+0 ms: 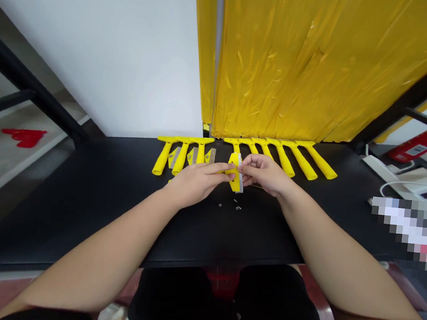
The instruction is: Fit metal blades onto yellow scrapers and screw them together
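Left to right: three yellow scraper handles [181, 151] are laid on the black table [80, 207], with loose steel blades [191, 154] just beside them. A yellow scraper [235, 174] is gripped, tilted slightly, between the closed left hand [192, 183] and the closed right hand [261, 173], above the table. Small screws [229, 205] are scattered just below. Several more handles [299, 158] are lined up along the yellow plastic sheeting [302, 63].

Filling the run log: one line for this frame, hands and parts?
left hand: holds yellow plastic scraper | right hand: on its metal blade | nearby: small metal fasteners, loose blades, more yellow scrapers | surface: black bench
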Motion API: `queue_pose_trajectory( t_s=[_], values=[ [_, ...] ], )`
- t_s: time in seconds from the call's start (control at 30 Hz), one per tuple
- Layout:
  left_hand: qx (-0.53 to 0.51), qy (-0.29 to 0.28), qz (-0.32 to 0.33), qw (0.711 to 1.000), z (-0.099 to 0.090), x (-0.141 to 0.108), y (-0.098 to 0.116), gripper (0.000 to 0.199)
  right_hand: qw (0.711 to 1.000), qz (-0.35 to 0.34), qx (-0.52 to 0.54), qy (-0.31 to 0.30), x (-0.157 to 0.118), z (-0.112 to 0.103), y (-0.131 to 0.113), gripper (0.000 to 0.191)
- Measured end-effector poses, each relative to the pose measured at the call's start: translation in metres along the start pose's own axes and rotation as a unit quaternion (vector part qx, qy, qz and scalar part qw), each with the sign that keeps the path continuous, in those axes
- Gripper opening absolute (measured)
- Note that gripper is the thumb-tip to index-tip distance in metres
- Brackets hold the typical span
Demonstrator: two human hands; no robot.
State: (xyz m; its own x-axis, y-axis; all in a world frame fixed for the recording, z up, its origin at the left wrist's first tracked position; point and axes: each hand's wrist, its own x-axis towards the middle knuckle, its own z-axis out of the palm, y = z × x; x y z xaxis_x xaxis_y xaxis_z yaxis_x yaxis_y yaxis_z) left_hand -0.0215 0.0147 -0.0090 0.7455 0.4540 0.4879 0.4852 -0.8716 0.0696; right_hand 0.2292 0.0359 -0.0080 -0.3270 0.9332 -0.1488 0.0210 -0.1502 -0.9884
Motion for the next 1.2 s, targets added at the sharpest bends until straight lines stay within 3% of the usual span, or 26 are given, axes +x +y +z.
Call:
queue_pose_trajectory(
  t_s=[0.3,0.47,0.8,1.03,1.2],
  values=[
    [0.011,-0.016,0.007,1.0,0.0004,0.0005,0.0031,0.037,1.0,-0.004,0.011,0.013,-0.0023,-0.0029,-0.0034,0.036],
    [0.02,-0.024,-0.004,1.0,0.0009,0.0003,0.0035,0.035,0.999,0.034,0.012,-0.009,-0.0023,-0.0039,-0.0028,0.031],
    [0.009,-0.002,0.01,1.0,0.0051,0.0024,0.0031,0.034,0.998,0.044,0.022,-0.036,-0.0003,-0.0044,0.0015,0.026],
    [0.024,0.015,0.019,0.999,0.0046,0.0007,0.0016,0.029,0.997,0.018,0.023,-0.073,0.0,-0.004,0.0021,0.034],
    [0.057,-0.002,-0.029,0.998,0.0023,-0.0008,0.0008,0.029,0.997,-0.006,0.012,-0.078,-0.001,-0.0058,0.0003,0.034]
  ],
)
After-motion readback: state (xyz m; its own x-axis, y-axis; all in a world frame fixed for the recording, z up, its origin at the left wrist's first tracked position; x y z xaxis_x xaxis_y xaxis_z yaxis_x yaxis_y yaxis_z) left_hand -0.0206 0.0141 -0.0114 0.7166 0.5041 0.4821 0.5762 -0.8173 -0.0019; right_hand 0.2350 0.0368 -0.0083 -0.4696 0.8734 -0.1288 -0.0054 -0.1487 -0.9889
